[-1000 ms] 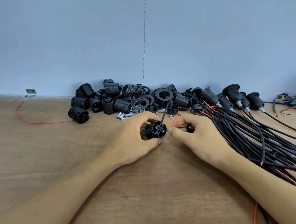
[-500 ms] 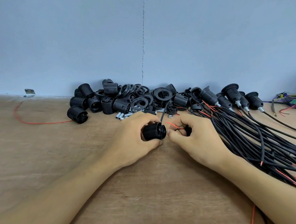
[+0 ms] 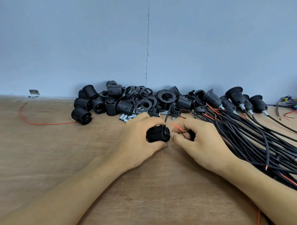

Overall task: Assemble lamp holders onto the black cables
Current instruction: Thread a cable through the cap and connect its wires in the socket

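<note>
Before the pile [image 3: 136, 101] — ribbed black lamp holder [image 3: 157, 134]

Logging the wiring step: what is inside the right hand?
The right hand pinches a red wire and a dark wire; a black part behind its fingers is mostly covered.

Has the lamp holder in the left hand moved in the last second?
Yes. The lamp holder has turned in place: its end face, earlier toward the camera, now points right, away from the lone holder. The left hand grips it.
</note>
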